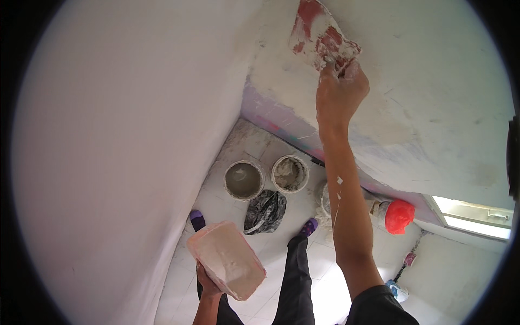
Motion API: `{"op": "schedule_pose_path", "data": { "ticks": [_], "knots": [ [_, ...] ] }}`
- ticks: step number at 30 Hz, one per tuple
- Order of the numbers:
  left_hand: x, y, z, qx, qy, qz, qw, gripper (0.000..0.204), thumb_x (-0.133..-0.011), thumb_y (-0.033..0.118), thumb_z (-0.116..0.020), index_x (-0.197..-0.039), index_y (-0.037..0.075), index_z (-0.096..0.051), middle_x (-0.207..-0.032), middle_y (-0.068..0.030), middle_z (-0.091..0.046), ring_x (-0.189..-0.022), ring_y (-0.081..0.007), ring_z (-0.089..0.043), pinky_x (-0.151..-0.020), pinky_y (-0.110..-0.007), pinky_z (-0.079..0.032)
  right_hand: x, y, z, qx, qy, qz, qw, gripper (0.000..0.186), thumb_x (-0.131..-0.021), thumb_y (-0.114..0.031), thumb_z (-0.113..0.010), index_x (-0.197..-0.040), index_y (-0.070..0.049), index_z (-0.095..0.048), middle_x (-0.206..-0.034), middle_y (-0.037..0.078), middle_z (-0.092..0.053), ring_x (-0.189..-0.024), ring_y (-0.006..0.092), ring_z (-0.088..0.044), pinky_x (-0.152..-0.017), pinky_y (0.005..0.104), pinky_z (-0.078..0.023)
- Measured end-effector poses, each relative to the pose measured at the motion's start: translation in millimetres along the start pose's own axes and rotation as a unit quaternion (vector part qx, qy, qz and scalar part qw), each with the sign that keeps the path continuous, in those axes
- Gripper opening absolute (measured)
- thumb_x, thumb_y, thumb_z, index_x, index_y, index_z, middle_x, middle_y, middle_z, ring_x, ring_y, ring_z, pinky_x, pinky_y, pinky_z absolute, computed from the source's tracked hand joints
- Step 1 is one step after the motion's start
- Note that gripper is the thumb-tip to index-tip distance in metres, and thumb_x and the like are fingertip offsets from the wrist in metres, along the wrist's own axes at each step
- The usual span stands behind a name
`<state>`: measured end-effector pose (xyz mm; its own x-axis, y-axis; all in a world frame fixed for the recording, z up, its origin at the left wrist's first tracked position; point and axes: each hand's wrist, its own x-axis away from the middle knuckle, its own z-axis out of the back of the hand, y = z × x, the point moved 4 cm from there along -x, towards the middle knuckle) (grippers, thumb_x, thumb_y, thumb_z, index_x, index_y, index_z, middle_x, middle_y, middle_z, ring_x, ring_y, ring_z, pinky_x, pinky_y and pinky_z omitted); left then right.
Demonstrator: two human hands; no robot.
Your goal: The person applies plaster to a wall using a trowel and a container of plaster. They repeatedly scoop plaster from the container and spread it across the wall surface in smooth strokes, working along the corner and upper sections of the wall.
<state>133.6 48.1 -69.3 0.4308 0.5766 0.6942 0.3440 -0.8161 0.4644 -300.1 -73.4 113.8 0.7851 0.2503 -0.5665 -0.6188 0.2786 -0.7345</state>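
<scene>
The flat red scraper, smeared with white paste (324,37), is up by the pale painted wall (433,103). The right hand (343,93) has its fingers curled tight around the scraper's near end. From that hand, the blade points up and a bit left, and its long right edge slants down toward the lower right. The right hand is much nearer to it than the left. I cannot tell if the whole blade touches the wall. It looks messy, with red patches showing through the paste.

Lower down, the left hand (207,281) grips the side of a pale pink, box-shaped tub (213,238) with white paste inside. The tub is tilted, well apart from the scraper.

On the light tiled floor (265,262) sit a round bucket of grey mix (226,185), another round white bucket with lumpy paste (274,174) and a shiny black plastic bag (265,211).
</scene>
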Motion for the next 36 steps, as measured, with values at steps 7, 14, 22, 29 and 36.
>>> {"op": "schedule_pose_path", "data": {
  "ticks": [7,14,22,29,36],
  "knots": [
    [0.3,-5.6,3.0,-0.056,-0.013,-0.003,0.998,0.069,-0.083,0.056,-0.048,-0.134,0.013,-0.033,-0.124,-0.0096,-0.045,-0.113,-0.0257,-0.048,-0.086,-0.043,-0.047,19.4,44.9,96.9,0.027,0.13,-0.016,0.991,0.016,-0.083,-0.006,-0.054,-0.094,0.002,-0.061,-0.083,0.003,-0.059,-0.071,0.0105,-0.051,-0.061,0.0238,-0.041],
    [2.0,-0.8,-8.7,-0.002,-0.023,0.06,0.998,0.071,-0.083,0.057,-0.047,-0.135,0.011,-0.032,-0.126,-0.0102,-0.044,-0.115,-0.0266,-0.047,-0.088,-0.044,-0.046,13.1,9.9,70.3,-0.037,0.001,-0.002,0.999,0.017,-0.082,-0.007,-0.054,-0.094,0.003,-0.059,-0.084,0.002,-0.057,-0.073,0.0091,-0.049,-0.061,0.0237,-0.039],
    [0.7,-3.4,-14.8,0.017,-0.019,0.036,0.999,0.072,-0.085,0.058,-0.043,-0.136,0.011,-0.031,-0.128,-0.0106,-0.044,-0.115,-0.027,-0.047,-0.091,-0.045,-0.043,-25.5,9.4,42.3,0.02,0.053,0.008,0.998,0.011,-0.08,-0.002,-0.052,-0.087,0.003,-0.058,-0.075,0.0,-0.055,-0.065,0.0067,-0.044,-0.055,0.0225,-0.034],
    [3.7,-1.0,-6.1,-0.005,0.0,0.072,0.997,0.073,-0.083,0.059,-0.045,-0.136,0.011,-0.032,-0.127,-0.01,-0.044,-0.115,-0.0273,-0.047,-0.091,-0.045,-0.043,25.5,-7.5,83.3,-0.077,0.126,-0.033,0.989,0.02,-0.082,-0.005,-0.053,-0.098,0.005,-0.059,-0.089,0.007,-0.06,-0.075,0.0102,-0.053,-0.062,0.0237,-0.043],
    [1.5,6.7,-7.9,-0.047,-0.025,0.027,0.998,0.073,-0.083,0.06,-0.044,-0.136,0.011,-0.032,-0.129,-0.0096,-0.043,-0.117,-0.0276,-0.044,-0.092,-0.046,-0.042,-18.8,-11.8,-25.5,-0.052,-0.013,-0.01,0.998,0.01,-0.074,-0.003,-0.055,-0.08,0.003,-0.06,-0.069,0.012,-0.059,-0.06,0.0227,-0.052,-0.056,0.0324,-0.04]
  ]
}}
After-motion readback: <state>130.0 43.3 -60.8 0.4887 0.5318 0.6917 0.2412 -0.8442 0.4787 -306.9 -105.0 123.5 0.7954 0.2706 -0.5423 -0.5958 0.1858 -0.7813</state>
